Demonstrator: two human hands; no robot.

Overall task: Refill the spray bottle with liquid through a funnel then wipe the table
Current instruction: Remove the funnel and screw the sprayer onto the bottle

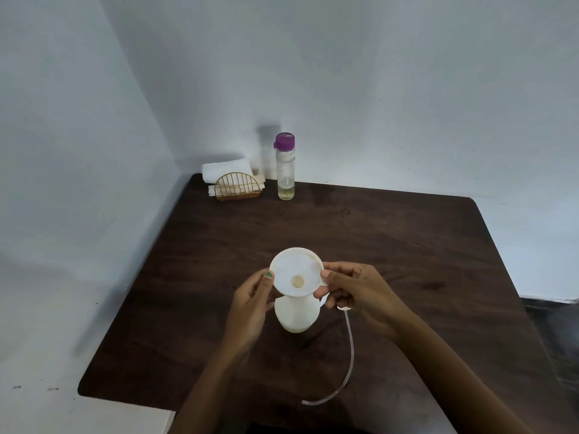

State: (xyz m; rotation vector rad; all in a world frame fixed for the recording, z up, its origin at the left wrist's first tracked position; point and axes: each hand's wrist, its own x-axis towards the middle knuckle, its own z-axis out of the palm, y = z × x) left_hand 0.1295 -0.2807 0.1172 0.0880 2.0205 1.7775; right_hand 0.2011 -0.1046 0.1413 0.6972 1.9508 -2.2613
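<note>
A white funnel [296, 270] sits in the neck of a white spray bottle [297, 314] standing on the dark wooden table [407, 245]. My left hand [250, 305] pinches the funnel's left rim. My right hand [354, 292] pinches the tab on its right rim, and its lower fingers seem to hold the spray head, mostly hidden. A clear dip tube [351, 349] curves from under that hand down onto the table. A clear bottle with a purple cap [285, 170] stands at the back, with a little yellowish liquid at its bottom.
A gold wire napkin holder [238, 186] with paper napkins and a folded white cloth [224, 170] sits in the back left corner by the wall. Walls close the table's far and left sides. The table's front left edge [94, 396] drops to the pale floor.
</note>
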